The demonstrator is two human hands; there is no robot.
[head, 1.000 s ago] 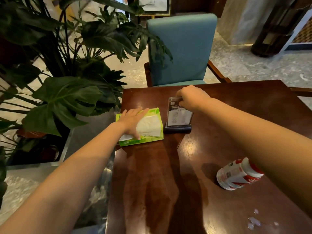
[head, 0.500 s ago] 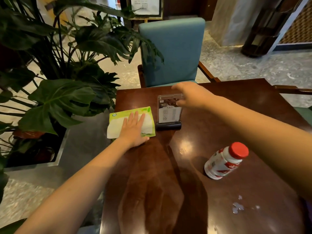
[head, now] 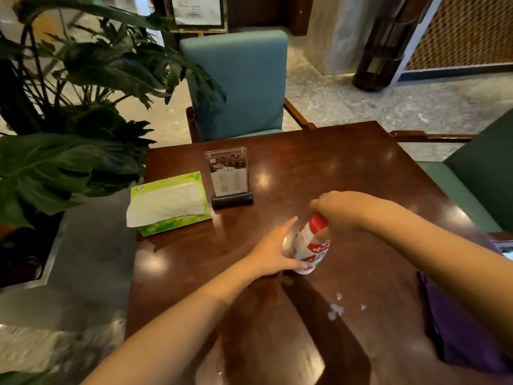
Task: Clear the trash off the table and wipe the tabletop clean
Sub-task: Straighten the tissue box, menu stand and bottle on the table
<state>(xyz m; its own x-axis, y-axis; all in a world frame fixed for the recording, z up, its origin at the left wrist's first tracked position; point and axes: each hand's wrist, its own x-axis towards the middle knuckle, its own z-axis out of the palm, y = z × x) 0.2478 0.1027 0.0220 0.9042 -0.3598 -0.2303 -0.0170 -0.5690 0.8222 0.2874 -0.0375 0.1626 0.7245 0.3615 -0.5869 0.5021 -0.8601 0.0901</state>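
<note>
Now the right hand fingers close over the bottle cap (red), left hand open against its side; lift it upright, clear of the spilled drops on the bench

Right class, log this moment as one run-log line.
stage: clearing trash | right hand: gripping bottle at red cap | left hand: open against bottle side | spill: unwiped | tissue box: untouched

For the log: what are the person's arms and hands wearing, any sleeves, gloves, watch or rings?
Nothing worn shows. The left hand and right hand are bare, no gloves. Both forearms are uncovered up to the frame edge, with no sleeve, watch or bracelet in view. No ring is visible on the fingers, though some are hidden.
</note>
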